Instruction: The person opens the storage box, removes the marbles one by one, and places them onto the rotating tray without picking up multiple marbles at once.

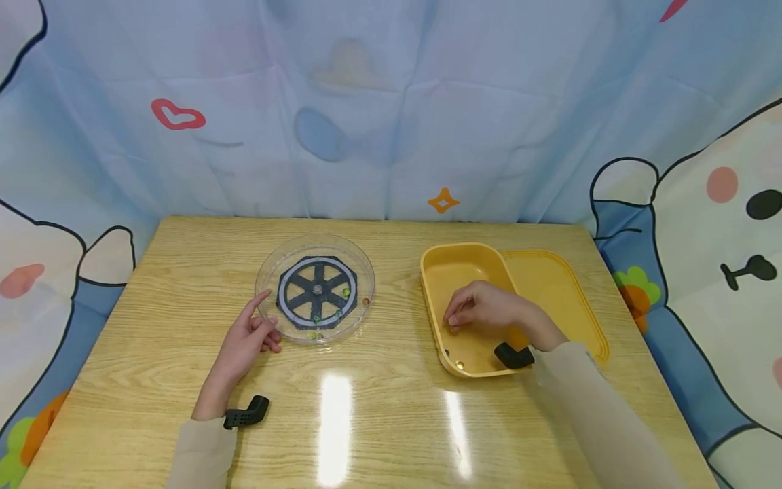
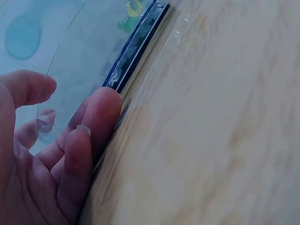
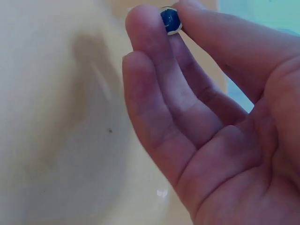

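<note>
A clear round dish (image 1: 267, 261), with a dark six-spoked wheel shape (image 1: 318, 290) showing in it, stands left of centre. Several small marbles, including a green one (image 1: 346, 292) and a reddish one (image 1: 366, 301), lie in it. My left hand (image 1: 238, 346) touches the dish's near left side with loosely bent fingers. Over the yellow box (image 1: 430, 299), my right hand (image 1: 485, 304) pinches a blue marble (image 3: 171, 20) between thumb and fingertips. Two small marbles, one of them amber (image 1: 459, 365), lie in the box's near end.
A yellow lid (image 1: 559, 292) lies flat beside the box, on its right. Both stand on a wooden table (image 1: 391, 421). A patterned blue curtain (image 1: 391, 115) hangs behind the table's far edge.
</note>
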### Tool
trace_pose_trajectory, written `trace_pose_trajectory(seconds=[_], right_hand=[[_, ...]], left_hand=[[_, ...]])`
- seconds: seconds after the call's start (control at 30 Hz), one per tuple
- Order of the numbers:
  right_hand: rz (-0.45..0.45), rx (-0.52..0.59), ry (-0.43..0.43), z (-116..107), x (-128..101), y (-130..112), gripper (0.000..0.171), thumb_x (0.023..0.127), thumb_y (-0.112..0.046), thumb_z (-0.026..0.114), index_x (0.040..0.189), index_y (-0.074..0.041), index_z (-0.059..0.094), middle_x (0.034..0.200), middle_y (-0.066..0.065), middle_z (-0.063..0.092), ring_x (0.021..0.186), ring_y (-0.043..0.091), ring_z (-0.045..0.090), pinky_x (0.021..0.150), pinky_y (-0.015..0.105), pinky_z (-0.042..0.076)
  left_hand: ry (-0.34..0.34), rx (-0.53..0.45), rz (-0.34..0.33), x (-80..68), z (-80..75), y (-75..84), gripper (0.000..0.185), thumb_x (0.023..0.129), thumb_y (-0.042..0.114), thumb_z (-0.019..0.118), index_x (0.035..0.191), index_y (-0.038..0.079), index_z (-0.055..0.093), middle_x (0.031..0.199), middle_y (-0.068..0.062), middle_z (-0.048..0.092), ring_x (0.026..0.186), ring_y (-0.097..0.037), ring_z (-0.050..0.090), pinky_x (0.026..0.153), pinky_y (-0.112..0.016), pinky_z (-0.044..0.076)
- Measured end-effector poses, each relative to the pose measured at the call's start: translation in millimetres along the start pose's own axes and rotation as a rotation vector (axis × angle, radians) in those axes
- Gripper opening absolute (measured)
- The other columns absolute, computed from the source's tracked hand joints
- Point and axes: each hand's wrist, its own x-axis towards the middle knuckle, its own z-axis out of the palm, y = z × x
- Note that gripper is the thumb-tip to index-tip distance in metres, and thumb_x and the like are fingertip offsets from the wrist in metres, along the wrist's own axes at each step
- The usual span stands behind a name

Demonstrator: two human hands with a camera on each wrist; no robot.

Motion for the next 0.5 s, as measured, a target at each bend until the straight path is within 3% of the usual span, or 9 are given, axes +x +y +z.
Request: trace_pose_trajectory(seconds=[0.17,0.33,0.5], right_hand=[[-0.019,0.034,0.065,-3,-5,-3,0.012,0.089,0.004,0.07,0.101,0.009,0.072,0.099,0.021,0.07,0.085,0.021,0.071,0.079,0.029,0.055],[-0.001,0.03,0.17,-1,-6,-8,0.014,0.093,0.003,0.066,0.105,0.006,0.071,0.1,0.017,0.071,0.089,0.027,0.071,0.079,0.03,0.054],[-0.046,0.009,0.317,7,-5,-20,0.015,0.093,0.001,0.067,0.107,0.004,0.071,0.102,0.015,0.07,0.087,0.029,0.07,0.076,0.035,0.056]], left_hand=[[-0.002,0.002,0.004,2.2,-0.7,-1.0,0.059,0.105,0.015,0.052,0.158,0.016,0.026,0.082,-0.016,0.064,0.066,-0.024,0.067,0.064,-0.028,0.051],[-0.003,0.009,-0.002,0.9,-0.5,1.0,0.059,0.105,0.013,0.051,0.158,0.014,0.026,0.082,-0.016,0.064,0.066,-0.023,0.067,0.064,-0.029,0.051],[0.006,0.022,0.021,-1.4,0.4,0.2,0.058,0.105,0.017,0.052,0.158,0.018,0.028,0.083,-0.016,0.065,0.066,-0.023,0.067,0.064,-0.028,0.052]])
